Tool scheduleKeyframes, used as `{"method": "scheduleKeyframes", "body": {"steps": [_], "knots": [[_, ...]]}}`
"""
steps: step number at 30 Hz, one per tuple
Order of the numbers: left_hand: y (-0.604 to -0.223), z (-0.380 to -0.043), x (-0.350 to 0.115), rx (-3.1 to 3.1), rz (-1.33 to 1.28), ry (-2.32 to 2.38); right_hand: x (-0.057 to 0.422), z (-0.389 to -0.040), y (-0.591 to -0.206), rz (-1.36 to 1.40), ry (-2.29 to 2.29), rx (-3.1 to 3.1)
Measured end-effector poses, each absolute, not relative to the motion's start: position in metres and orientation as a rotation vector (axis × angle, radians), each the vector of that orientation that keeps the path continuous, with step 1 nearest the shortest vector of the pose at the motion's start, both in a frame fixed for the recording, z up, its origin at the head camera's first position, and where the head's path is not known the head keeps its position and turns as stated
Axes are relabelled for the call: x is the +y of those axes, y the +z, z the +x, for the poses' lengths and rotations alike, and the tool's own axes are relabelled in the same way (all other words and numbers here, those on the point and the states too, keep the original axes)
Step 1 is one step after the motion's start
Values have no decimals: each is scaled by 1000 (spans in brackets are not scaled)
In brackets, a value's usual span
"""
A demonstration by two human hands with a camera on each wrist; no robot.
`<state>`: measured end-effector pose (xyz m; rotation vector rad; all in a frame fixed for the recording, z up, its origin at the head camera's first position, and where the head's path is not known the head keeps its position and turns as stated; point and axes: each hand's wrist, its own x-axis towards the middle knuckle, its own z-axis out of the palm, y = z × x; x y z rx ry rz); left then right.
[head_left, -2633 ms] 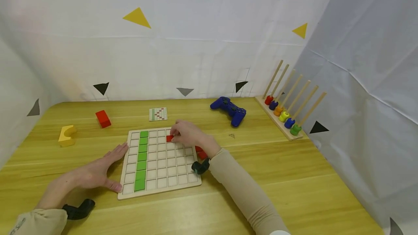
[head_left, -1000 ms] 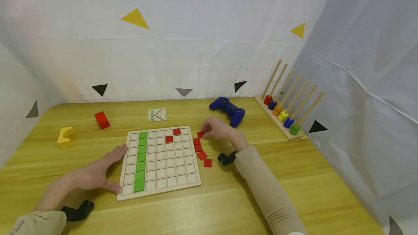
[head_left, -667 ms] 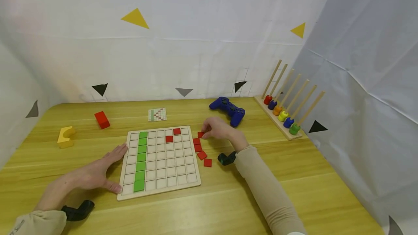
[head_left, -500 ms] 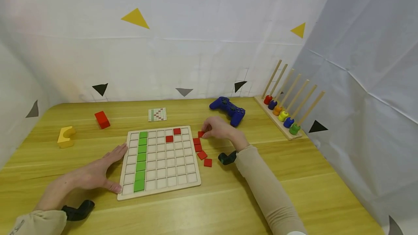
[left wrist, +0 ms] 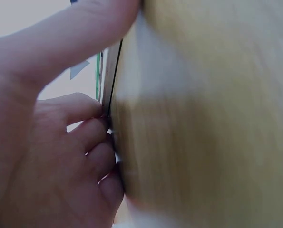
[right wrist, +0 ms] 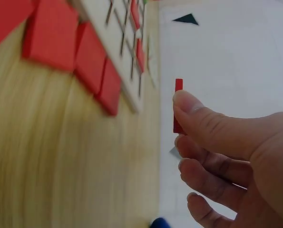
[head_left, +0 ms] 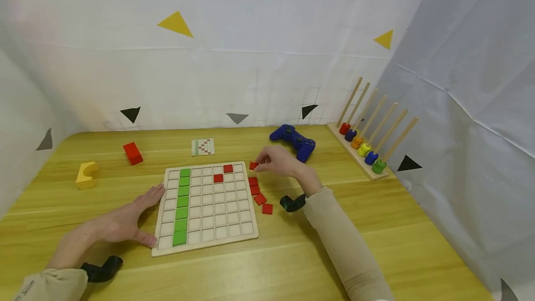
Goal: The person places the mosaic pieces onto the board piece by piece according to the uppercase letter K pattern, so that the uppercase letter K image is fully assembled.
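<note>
My left hand point(head_left: 121, 219) rests beside the wooden grid board point(head_left: 221, 219), straight fingers and thumb at its left edge; the left wrist view shows thumb and fingertips down by that edge. With thumb and fingers my right hand point(head_left: 279, 160) pinches a red square tile point(right wrist: 178, 126), seen edge-on and clear of the table in the right wrist view. That hand is just off the board's far right corner. One board column is filled with green tiles point(head_left: 182, 201). Two red tiles point(head_left: 218, 178) sit diagonally in cells near the far right. Several loose red tiles point(head_left: 255, 190) lie along the right edge.
Behind the board lies a small pattern card point(head_left: 202, 147). A blue game controller point(head_left: 292, 140) is close behind my right hand. A peg stand point(head_left: 378, 175) with coloured beads stands at right. A red block point(head_left: 133, 153) and a yellow arch block point(head_left: 86, 175) lie at left.
My right hand went from the board's far cells to the loose tiles on the right, pinched one and raised it slightly towards the board's far corner. My left hand stays in place.
</note>
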<state>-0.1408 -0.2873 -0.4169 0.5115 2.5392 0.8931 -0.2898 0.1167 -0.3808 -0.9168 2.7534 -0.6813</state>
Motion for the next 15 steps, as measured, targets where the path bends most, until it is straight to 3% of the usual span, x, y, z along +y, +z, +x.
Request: {"method": "scheduleKeyframes", "body": {"steps": [15], "knots": [[-416,-142,-287,2528,507,900,59,-263,-360,-1095,-528,2700]]}}
